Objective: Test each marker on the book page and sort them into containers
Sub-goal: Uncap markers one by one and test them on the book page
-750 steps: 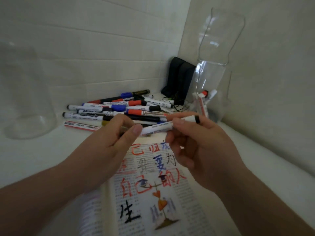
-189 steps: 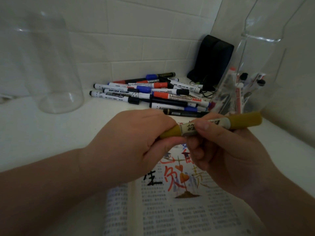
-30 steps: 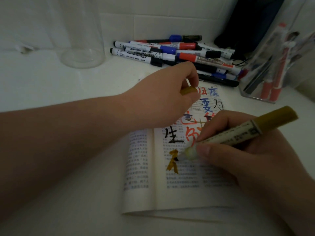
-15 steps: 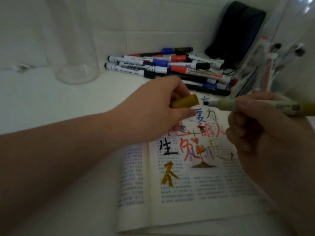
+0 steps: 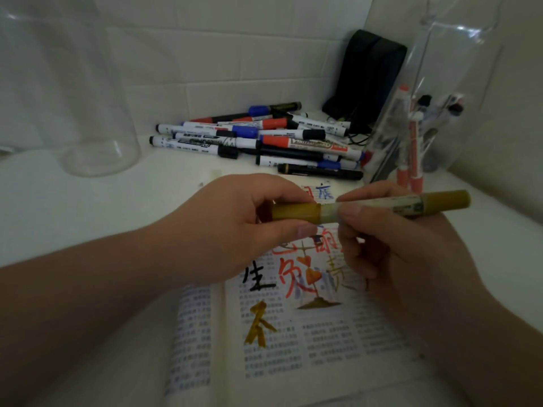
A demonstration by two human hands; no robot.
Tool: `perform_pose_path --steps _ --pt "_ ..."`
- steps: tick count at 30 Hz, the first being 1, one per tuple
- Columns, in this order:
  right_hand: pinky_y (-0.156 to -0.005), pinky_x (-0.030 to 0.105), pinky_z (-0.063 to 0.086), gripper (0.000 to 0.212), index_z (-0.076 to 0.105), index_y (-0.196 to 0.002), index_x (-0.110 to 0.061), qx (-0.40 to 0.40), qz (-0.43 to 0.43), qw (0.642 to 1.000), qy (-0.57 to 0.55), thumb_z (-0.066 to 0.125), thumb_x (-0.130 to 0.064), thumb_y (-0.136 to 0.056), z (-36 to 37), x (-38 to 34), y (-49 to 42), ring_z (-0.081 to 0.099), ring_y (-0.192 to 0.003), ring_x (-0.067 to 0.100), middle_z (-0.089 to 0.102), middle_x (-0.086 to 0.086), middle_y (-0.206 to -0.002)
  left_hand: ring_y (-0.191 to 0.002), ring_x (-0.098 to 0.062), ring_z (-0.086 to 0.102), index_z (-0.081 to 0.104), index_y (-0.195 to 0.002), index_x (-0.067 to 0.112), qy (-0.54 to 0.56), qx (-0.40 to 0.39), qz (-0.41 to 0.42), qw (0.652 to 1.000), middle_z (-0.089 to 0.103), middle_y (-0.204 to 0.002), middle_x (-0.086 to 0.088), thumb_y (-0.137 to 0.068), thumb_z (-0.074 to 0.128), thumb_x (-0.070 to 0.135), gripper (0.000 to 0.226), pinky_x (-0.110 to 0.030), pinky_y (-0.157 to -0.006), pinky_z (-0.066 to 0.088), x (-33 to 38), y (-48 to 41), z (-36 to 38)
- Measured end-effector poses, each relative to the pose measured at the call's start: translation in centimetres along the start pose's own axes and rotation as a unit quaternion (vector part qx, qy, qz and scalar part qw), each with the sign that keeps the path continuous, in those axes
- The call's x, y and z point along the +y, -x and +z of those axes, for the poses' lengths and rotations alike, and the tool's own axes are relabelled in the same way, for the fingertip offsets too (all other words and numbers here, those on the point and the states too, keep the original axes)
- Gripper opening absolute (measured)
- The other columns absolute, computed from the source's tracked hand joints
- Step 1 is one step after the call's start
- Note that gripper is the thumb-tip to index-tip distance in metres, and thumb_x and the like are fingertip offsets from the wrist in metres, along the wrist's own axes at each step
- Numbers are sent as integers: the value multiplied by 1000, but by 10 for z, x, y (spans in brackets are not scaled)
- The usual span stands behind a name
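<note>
A gold marker [image 5: 411, 204] lies level above the open book [image 5: 308, 342]. My right hand [image 5: 393, 245] grips its pale barrel. My left hand [image 5: 235, 227] pinches the gold cap [image 5: 295, 212], which sits over the marker's tip end. A fresh gold mark [image 5: 258, 324] shows on the page among black, red and blue scribbles. A pile of markers [image 5: 264, 139] lies behind the book. At the right, a clear container [image 5: 458, 69] holds several markers [image 5: 411, 142]. A clear jar [image 5: 73, 107] stands at the left with nothing visible inside.
A black pouch [image 5: 367, 80] with a cable leans in the tiled corner behind the pile. The white counter [image 5: 88, 207] meets walls at the back and right. A small scrap [image 5: 216, 173] lies by the book's top edge.
The marker left the page after drawing the gold mark and rose level. The cap and the tip, apart half a second ago, are now together.
</note>
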State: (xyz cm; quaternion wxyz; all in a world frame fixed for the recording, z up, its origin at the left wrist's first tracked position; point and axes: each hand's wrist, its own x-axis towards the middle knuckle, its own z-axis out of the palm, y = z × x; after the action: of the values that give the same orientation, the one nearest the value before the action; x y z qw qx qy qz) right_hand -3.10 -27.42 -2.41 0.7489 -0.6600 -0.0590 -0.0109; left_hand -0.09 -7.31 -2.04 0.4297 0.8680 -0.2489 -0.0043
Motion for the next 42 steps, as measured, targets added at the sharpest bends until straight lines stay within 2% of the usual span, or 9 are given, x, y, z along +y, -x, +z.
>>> perform_pose_path --steps 4,8,14,19,25,30,32,37,42 --pt "-41 22 39 13 75 -81 -17 -62 -15 997 37 84 -18 -73 -1 -4 1 57 -53 25 63 13 -64 -66 -1 60 70 -102 37 39 -50 32 997 65 -76 16 -84 56 54 28 -11 -59 43 -1 2 -4" --pt "-41 24 42 16 77 -83 -13 -80 -21 996 26 77 -21 -70 -1 -6 0 62 -55 26 65 17 -64 -58 -4 57 70 -98 33 65 -104 28 992 62 -67 13 -92 56 48 22 -19 -58 45 -1 2 -10" --pt "-39 22 44 12 75 -75 -8 -69 -14 997 -39 75 -19 -71 3 -4 3 57 -46 21 62 15 -60 -79 -5 64 67 -105 36 -111 33 148 982 69 -87 15 -93 54 52 24 -23 -68 48 8 7 -4" --pt "-38 20 43 14 71 -72 -4 -56 5 996 -75 77 -16 -74 8 -2 -1 54 -42 18 59 13 -58 -74 -5 57 69 -100 23 -167 70 183 966 64 -79 12 -97 51 44 28 -22 -68 43 10 6 -2" --pt "-40 23 45 31 72 -74 0 -14 32 998 47 75 -30 -72 6 -4 -5 55 -44 19 62 13 -57 -69 2 49 60 -95 38 -225 38 160 960 54 -74 19 -97 43 56 25 -12 -61 38 4 -2 0" --pt "-51 30 47 11 71 -91 -14 10 33 992 119 74 -25 -88 8 -3 -8 56 -47 17 64 0 -58 -56 2 41 63 -93 40 -280 65 134 948 50 -71 22 -90 39 57 30 -10 -49 27 6 -6 9" --pt "-55 36 48 7 68 -94 -18 32 7 995 98 72 -24 -91 11 -5 -9 55 -52 20 64 1 -64 -51 -1 39 65 -88 38 -298 87 126 942 48 -66 19 -88 38 55 32 -9 -48 24 12 -11 13" --pt "-70 48 57 17 71 -90 -28 81 -86 964 237 73 -43 -83 16 -6 -7 66 -75 26 71 2 -79 -49 -7 48 62 -83 33 -311 105 135 935 51 -63 15 -85 41 55 31 -20 -44 33 18 -9 20" --pt "-53 21 53 4 71 -85 -27 141 -122 937 294 72 -29 -88 8 -50 -10 63 -58 10 72 -7 -76 -57 -2 47 59 -104 40 -326 126 103 931 55 -74 21 -88 29 72 46 -19 -50 34 19 -8 10"
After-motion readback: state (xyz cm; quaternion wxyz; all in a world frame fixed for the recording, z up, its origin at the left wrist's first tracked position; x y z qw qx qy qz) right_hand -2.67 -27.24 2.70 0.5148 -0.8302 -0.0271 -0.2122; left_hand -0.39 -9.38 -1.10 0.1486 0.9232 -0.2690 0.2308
